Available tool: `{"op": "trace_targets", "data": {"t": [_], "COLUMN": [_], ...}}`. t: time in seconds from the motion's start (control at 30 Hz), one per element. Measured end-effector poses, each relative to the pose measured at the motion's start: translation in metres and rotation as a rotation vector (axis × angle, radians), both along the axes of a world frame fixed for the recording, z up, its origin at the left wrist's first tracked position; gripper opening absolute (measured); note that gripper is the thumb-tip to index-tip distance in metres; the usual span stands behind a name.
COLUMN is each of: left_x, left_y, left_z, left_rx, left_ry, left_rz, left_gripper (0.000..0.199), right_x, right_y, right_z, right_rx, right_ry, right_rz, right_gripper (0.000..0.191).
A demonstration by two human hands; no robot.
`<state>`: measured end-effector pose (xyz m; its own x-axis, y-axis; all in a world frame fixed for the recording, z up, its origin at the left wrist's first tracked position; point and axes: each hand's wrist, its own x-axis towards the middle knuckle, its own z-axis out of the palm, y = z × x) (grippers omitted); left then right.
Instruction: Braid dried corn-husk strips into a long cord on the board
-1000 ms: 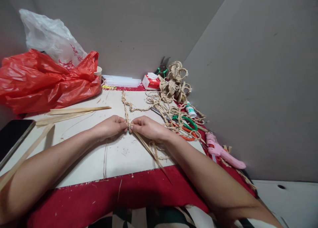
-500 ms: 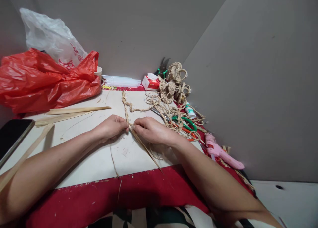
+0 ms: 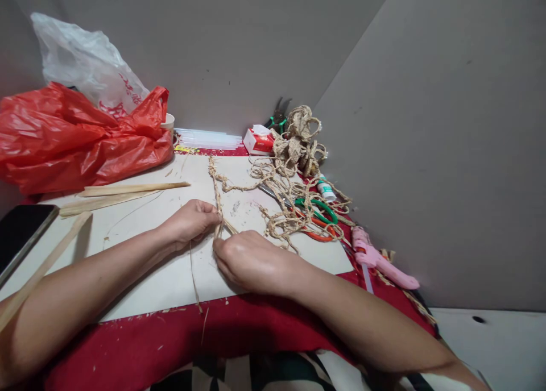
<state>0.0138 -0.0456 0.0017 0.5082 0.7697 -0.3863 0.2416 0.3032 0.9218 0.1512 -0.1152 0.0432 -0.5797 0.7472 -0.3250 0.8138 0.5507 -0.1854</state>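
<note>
A thin braided straw cord (image 3: 216, 186) runs down the white board toward my hands. My left hand (image 3: 194, 220) pinches the cord's lower end between thumb and fingers. Just below and to the right, my right hand (image 3: 251, 260) is closed on a straw strand (image 3: 217, 229) that comes from that end. Another loose strand (image 3: 231, 226) slants off between the hands and passes behind the right one. A thin fibre (image 3: 194, 274) hangs below my left hand. The right fingertips are partly hidden by the back of the hand.
Flat straw strips (image 3: 128, 191) and a phone (image 3: 25, 232) lie left. A red plastic bag (image 3: 85, 144) is at back left. Coiled cord (image 3: 294, 152), green-handled scissors (image 3: 322, 209), a tissue box (image 3: 258, 141) and a pink glue gun (image 3: 384, 263) are right, on the white board (image 3: 162, 288) or red cloth.
My right hand has moved down and slightly left, drawing a strand straight below the cord. My left hand has stayed at the cord's end.
</note>
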Motion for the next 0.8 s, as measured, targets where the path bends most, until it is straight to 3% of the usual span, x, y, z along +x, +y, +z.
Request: {"op": "trace_targets", "data": {"t": [0.1, 0.17, 0.27, 0.33, 0.43, 0.47, 0.63, 0.8], "left_x": [-0.003, -0.004, -0.004, -0.005, -0.006, -0.006, -0.007, -0.009], "left_y": [0.002, 0.004, 0.004, 0.005, 0.006, 0.006, 0.009, 0.009], "left_z": [0.001, 0.002, 0.003, 0.005, 0.006, 0.006, 0.004, 0.006], "left_rx": [-0.021, -0.041, -0.081, -0.108, -0.131, -0.130, -0.067, 0.056], "left_ry": [-0.043, -0.072, -0.109, -0.134, -0.152, -0.150, -0.109, -0.003], "left_rz": [-0.030, -0.046, -0.065, -0.072, -0.063, -0.069, -0.137, -0.118], "left_gripper": [0.027, 0.028, 0.026, 0.023, 0.020, 0.019, 0.014, 0.018], "right_x": [0.014, 0.025, 0.034, 0.032, 0.027, 0.026, 0.032, 0.032], "right_y": [0.002, 0.012, 0.034, 0.046, 0.054, 0.055, 0.058, 0.061], "right_z": [0.014, 0.015, -0.002, -0.020, -0.039, -0.042, -0.041, -0.045], "right_rx": [-0.152, -0.063, 0.177, -0.019, -0.607, -0.733, -0.917, -1.124], "right_ry": [0.176, 0.331, 0.561, 0.741, 0.952, 0.992, 1.042, 1.176], "right_rz": [0.059, -0.136, -0.448, -0.478, -0.518, -0.550, -0.626, -0.678], "right_gripper": [0.036, 0.040, 0.032, 0.029, 0.037, 0.038, 0.036, 0.030]}}
